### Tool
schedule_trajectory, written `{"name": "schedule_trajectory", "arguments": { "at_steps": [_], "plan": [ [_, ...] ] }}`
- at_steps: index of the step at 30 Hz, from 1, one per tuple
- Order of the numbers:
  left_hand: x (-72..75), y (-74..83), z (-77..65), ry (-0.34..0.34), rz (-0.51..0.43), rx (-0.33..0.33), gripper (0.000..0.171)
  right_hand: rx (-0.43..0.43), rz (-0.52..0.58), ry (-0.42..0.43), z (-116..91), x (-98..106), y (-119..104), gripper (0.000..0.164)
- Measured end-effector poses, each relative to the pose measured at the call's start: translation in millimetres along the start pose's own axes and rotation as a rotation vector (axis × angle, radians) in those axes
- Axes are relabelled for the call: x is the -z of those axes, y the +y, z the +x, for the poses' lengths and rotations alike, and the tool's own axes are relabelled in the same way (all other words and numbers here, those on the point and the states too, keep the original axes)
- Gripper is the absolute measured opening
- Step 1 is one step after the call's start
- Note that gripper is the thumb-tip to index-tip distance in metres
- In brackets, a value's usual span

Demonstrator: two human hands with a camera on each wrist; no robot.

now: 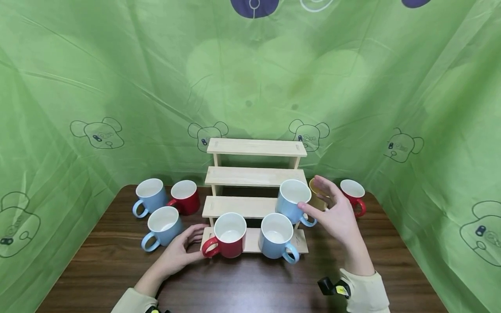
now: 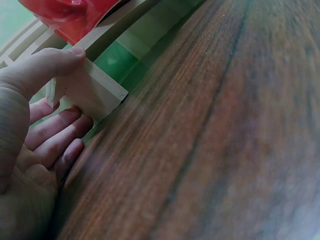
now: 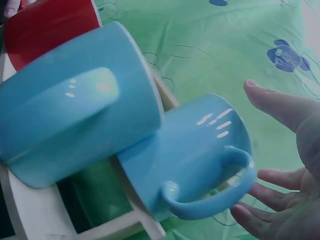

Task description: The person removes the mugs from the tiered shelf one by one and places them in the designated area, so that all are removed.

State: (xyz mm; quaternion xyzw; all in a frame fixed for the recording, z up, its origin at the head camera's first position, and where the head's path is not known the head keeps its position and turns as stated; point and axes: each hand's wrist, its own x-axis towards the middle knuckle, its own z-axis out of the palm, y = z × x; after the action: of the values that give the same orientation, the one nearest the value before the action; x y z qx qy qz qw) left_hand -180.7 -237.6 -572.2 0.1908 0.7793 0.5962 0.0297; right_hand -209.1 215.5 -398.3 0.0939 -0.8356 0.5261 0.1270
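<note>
Table (image 1: pixel 242 289): dark wood, under the rack (image 1: pixel 254 176).
Cloth (image 1: pixel 156 65): green, animal outlines, behind and beside the rack.
Blue mug (image 1: pixel 287 209): rack's second step up, right end.
Right hand (image 1: pixel 338 216): spread wide beside that mug, holding nothing.
Left hand (image 1: pixel 181 253): grips rack's lower left corner.
Left wrist view only: rack's end panel (image 2: pixel 87 90).

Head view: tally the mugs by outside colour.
Blue mugs: 4
Red mugs: 3
Yellow mug (partly hidden): 1
Total: 8
</note>
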Motion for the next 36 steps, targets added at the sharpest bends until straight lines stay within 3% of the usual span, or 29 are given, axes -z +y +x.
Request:
{"name": "schedule_trajectory", "arguments": {
  "at_steps": [10, 19, 36],
  "plan": [
    [0.9, -1.6, -1.6, 0.005, -0.004, -0.018, 0.071, -0.015, -0.008, -0.009, 2.2, -18.4, 3.7, 0.090],
    [-0.1, 2.1, 0.1, 0.001, -0.005, 0.020, 0.074, -0.061, -0.077, -0.021, 2.4, -29.6, 6.5, 0.095],
    [0.5, 5.6, 1.0, -0.006, -0.001, 0.041, 0.072, -0.076, -0.016, 0.030, 3.9, -37.4, 10.5, 0.088]
  ]
}}
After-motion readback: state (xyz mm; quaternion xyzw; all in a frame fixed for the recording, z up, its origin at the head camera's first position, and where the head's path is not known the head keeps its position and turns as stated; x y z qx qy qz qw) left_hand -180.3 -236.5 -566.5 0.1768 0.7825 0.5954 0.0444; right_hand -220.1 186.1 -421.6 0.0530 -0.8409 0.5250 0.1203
